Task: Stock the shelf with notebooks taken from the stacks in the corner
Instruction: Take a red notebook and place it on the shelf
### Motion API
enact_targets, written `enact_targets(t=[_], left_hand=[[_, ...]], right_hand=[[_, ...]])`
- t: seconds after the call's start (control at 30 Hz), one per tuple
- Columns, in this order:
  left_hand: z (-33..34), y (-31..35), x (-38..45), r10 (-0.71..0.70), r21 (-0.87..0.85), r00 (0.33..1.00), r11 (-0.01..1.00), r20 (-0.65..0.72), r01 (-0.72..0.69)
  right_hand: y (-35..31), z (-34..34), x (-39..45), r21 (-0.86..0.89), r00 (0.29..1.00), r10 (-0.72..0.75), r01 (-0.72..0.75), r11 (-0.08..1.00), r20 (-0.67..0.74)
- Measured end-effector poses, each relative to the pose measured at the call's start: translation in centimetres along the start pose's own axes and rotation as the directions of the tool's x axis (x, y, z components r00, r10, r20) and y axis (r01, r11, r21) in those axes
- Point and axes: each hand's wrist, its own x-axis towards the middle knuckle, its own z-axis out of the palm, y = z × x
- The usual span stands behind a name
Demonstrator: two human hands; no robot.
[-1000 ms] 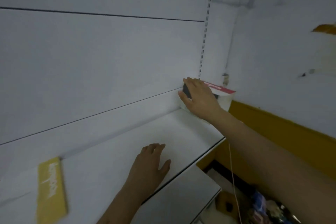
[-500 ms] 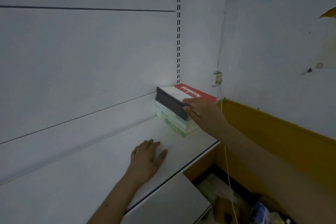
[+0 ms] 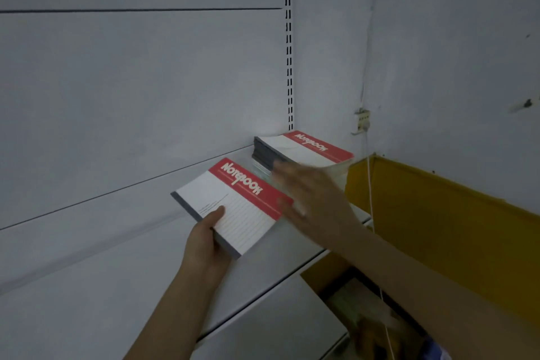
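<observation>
One Notebook in Hand, One Stack Waiting in the Corner

One notebook (image 3: 233,207), white with a red title band and a grey spine, is held just above the white shelf (image 3: 87,286) by the left hand (image 3: 204,245), whose thumb is laid on the ruled cover while the fingers are curled beneath the near edge. Just right of it, the right hand (image 3: 312,199) is seen blurred with its fingers spread; nothing is grasped by it, and whether its fingertips touch the notebook's right edge cannot be told. Farther back, in the far right corner of the shelf, a stack of notebooks (image 3: 304,155) is found against the back panel (image 3: 146,82), just below the slotted upright (image 3: 288,38); its top cover carries the same red band. To the right, a yellow board (image 3: 438,228) is set along the wall, and a thin cord (image 3: 371,184) is hung in front of it. Below the shelf's front edge, a second white shelf (image 3: 263,330) and some dim clutter are made out. The stocking is judged barely begun: no notebook is seen laid out on the long bare stretch to the left, and the stack remains to be spread along it.
</observation>
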Motion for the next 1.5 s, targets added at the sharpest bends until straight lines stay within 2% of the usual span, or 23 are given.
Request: enact_targets(t=[0.03,0.1,0.2,0.27,0.33,0.4,0.5,0.6,0.67,0.73,0.77,0.83,0.9,0.93,1.0,1.07,1.13,1.17,1.23,1.3,1.4,1.47,1.5], left_hand=[[-0.7,-0.2,0.0,-0.021,0.0,1.0,1.0,-0.022,0.021],[-1.8,-0.4,-0.1,-0.066,0.012,0.997,0.998,-0.05,0.067],[-2.3,-0.6,-0.4,-0.096,0.032,0.994,0.995,-0.051,0.097],[-2.3,-0.7,-0.6,-0.118,0.065,0.992,0.991,-0.04,0.12],[-2.4,-0.9,-0.7,-0.126,0.082,0.992,0.988,-0.025,0.128],[-2.4,-0.9,-0.7,-0.11,0.084,0.994,0.99,-0.022,0.111],[-2.3,-0.9,-0.6,-0.113,0.05,0.993,0.992,-0.017,0.114],[-2.2,-0.8,-0.6,-0.142,0.0,0.987,0.99,0.07,0.142],[-2.4,-0.9,-0.7,-0.126,-0.02,0.989,0.992,0.073,0.128],[-2.6,-0.8,-1.0,-0.107,0.038,0.993,0.994,0.049,0.105],[-2.7,-0.7,-1.1,-0.102,0.072,0.995,0.992,0.019,0.1],[-2.9,-0.7,-1.2,-0.076,0.103,0.997,0.992,-0.028,0.078],[-3.0,-0.7,-1.2,-0.057,0.111,0.998,0.992,-0.035,0.061],[-3.1,-0.7,-1.2,-0.059,0.118,0.998,0.991,-0.035,0.063],[-3.0,-0.7,-1.2,-0.068,0.13,0.997,0.989,-0.035,0.072],[-3.1,-0.7,-1.2,-0.078,0.132,0.996,0.988,-0.033,0.082],[-3.0,-0.7,-1.3,-0.076,0.137,0.997,0.987,-0.031,0.08],[-2.9,-0.8,-1.3,-0.074,0.14,0.997,0.987,-0.028,0.077],[-2.8,-0.7,-1.3,-0.074,0.151,0.997,0.986,-0.022,0.077],[-2.5,-0.8,-1.5,-0.069,0.156,0.998,0.985,-0.011,0.07],[-2.1,-0.8,-1.7,-0.038,0.122,0.999,0.992,0.001,0.037],[-2.1,-0.8,-1.5,-0.032,0.087,0.999,0.996,-0.004,0.032],[-2.1,-0.8,-1.4,-0.037,0.086,0.999,0.996,0.002,0.036]], right_hand=[[1.2,-0.4,0.6,0.0,0.994,0.107,-0.107,0.994,-0.015],[3.5,-0.8,1.4,0.006,0.962,0.263,-0.264,0.964,0.069],[5.6,-0.4,1.3,-0.02,0.914,0.3,-0.306,0.952,0.271],[5.8,-0.2,1.1,0.026,0.938,0.254,-0.267,0.963,0.235],[5.3,-0.1,1.0,0.069,0.98,0.191,-0.194,0.979,0.049],[4.5,0.1,0.6,0.064,0.988,0.131,-0.126,0.99,-0.081],[1.3,0.4,-0.1,0.083,0.986,0.038,-0.025,0.996,-0.162],[-2.7,1.0,-1.2,0.023,0.971,-0.232,0.234,0.972,-0.059],[-5.1,1.5,-2.3,-0.005,0.917,-0.372,0.376,0.926,0.142],[-6.4,2.0,-3.4,0.02,0.872,-0.39,0.402,0.915,0.297],[-6.4,2.3,-3.6,0.015,0.872,-0.377,0.392,0.92,0.312],[-5.2,2.6,-3.0,-0.003,0.921,-0.293,0.304,0.953,0.257],[-3.0,2.3,-1.5,0.01,0.986,-0.087,0.087,0.996,0.145],[-1.6,1.9,-0.6,0.002,0.994,0.03,-0.03,1.0,0.102],[1.3,1.1,0.7,-0.052,0.971,0.22,-0.216,0.975,0.093],[4.0,0.9,1.0,-0.088,0.936,0.31,-0.299,0.95,0.166],[5.4,0.9,0.6,-0.045,0.923,0.321,-0.319,0.947,0.214],[5.4,0.9,0.2,-0.01,0.926,0.323,-0.327,0.945,0.194],[4.9,0.8,-0.3,0.057,0.943,0.328,-0.33,0.942,0.048],[3.8,0.7,-0.8,0.079,0.96,0.256,-0.248,0.965,-0.111],[1.3,0.7,-1.7,0.115,0.959,0.114,-0.087,0.99,-0.259],[-1.2,0.9,-2.5,0.142,0.96,0.023,0.018,0.99,-0.279],[-2.6,1.2,-3.0,0.138,0.969,-0.056,0.091,0.986,-0.243]])
